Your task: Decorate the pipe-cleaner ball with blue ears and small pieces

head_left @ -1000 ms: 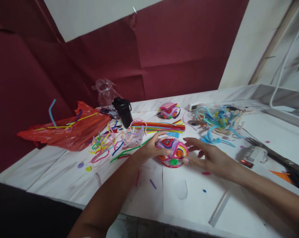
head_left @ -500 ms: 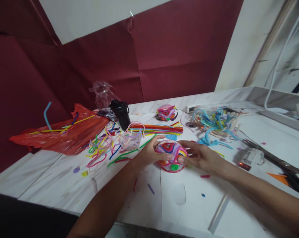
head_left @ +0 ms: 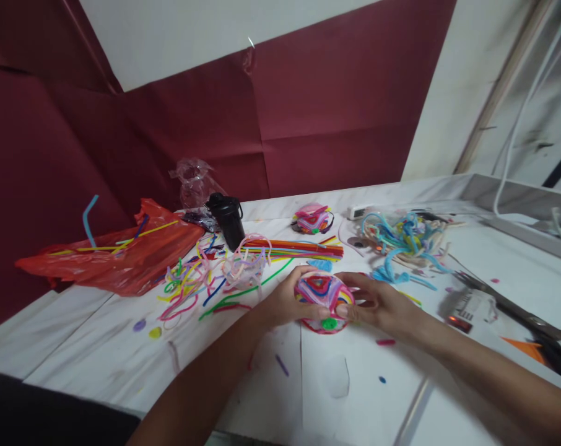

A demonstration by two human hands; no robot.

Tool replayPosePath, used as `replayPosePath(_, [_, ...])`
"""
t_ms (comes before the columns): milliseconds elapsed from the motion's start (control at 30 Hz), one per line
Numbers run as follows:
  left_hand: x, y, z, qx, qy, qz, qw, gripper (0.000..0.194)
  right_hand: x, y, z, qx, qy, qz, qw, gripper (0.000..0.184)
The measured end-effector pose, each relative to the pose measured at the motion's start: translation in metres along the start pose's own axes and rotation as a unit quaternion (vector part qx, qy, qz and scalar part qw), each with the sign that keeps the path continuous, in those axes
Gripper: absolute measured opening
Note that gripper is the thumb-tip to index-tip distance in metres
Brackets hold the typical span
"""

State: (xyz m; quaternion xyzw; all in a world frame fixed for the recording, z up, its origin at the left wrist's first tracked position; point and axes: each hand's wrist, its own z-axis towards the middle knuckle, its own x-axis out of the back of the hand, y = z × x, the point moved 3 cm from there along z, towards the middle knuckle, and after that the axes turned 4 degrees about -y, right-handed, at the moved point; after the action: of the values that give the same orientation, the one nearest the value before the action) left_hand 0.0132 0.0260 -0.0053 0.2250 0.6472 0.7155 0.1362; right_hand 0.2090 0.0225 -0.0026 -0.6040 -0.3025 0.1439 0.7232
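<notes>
Between fingers of left hand (head_left: 284,301) and right hand (head_left: 386,303): patterned disc (head_left: 318,287), grasped | looks mostly covered | beyond fingertips: coloured strips (head_left: 303,249), apparently unused

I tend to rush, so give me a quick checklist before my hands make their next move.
1. Both hands on the round multicoloured piece: ok, left hand and right hand grip its sides.
2. Fingers clear of the scissors: ok, they lie off to the right.
3. Scraps cleared from nearby: not ok, a pink scrap and a purple scrap remain.
4. Black bottle upright: ok.
5. Piece's underside sound: cannot tell, it is hidden.
</notes>
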Motion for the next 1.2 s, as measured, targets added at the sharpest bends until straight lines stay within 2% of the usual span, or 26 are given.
replayPosePath(233, [-0.002, -0.003, 0.000, -0.002, 0.010, 0.020, 1.000, 0.096, -0.002, 0.002, -0.001, -0.003, 0.013, -0.010, 1.000, 0.065])
replayPosePath(400, [-0.004, 0.002, 0.001, -0.007, 0.027, 0.019, 0.999, 0.091, -0.002, 0.001, -0.003, 0.002, 0.008, -0.013, 1.000, 0.069])
replayPosePath(500, [-0.004, 0.005, 0.002, 0.015, 0.032, 0.005, 0.999, 0.089, 0.023, 0.000, -0.005, 0.005, 0.041, -0.114, 0.993, 0.063])
replayPosePath(533, [-0.003, 0.005, 0.002, 0.024, 0.032, 0.003, 0.999, 0.090, 0.038, 0.000, -0.005, 0.010, 0.076, -0.175, 0.981, 0.058])
replayPosePath(567, [-0.003, 0.005, 0.003, 0.030, 0.032, 0.004, 0.999, 0.090, 0.053, 0.000, -0.004, 0.011, 0.097, -0.272, 0.957, 0.052])
replayPosePath(633, [-0.002, 0.004, 0.003, 0.029, 0.028, 0.014, 0.999, 0.090, 0.084, 0.004, 0.001, -0.001, 0.112, -0.340, 0.934, 0.040])
replayPosePath(700, [-0.002, 0.004, 0.003, 0.021, 0.025, 0.020, 0.999, 0.089, 0.108, 0.010, 0.010, -0.023, 0.094, -0.393, 0.914, 0.031])
replayPosePath(767, [-0.001, 0.005, 0.003, 0.019, 0.026, 0.016, 0.999, 0.089, 0.123, 0.018, 0.021, -0.054, 0.053, -0.439, 0.895, 0.021])
replayPosePath(967, [-0.001, 0.006, 0.003, 0.030, 0.024, 0.011, 0.999, 0.091, 0.129, 0.039, 0.041, -0.130, -0.053, -0.515, 0.845, 0.010])
replayPosePath(1067, [-0.001, 0.005, 0.004, 0.028, 0.022, 0.013, 0.999, 0.090, 0.129, 0.042, 0.043, -0.133, -0.075, -0.509, 0.847, 0.013])
replayPosePath(1200, [-0.001, 0.005, 0.003, 0.030, 0.024, 0.010, 0.999, 0.092, 0.132, 0.035, 0.044, -0.108, -0.076, -0.467, 0.874, 0.020])
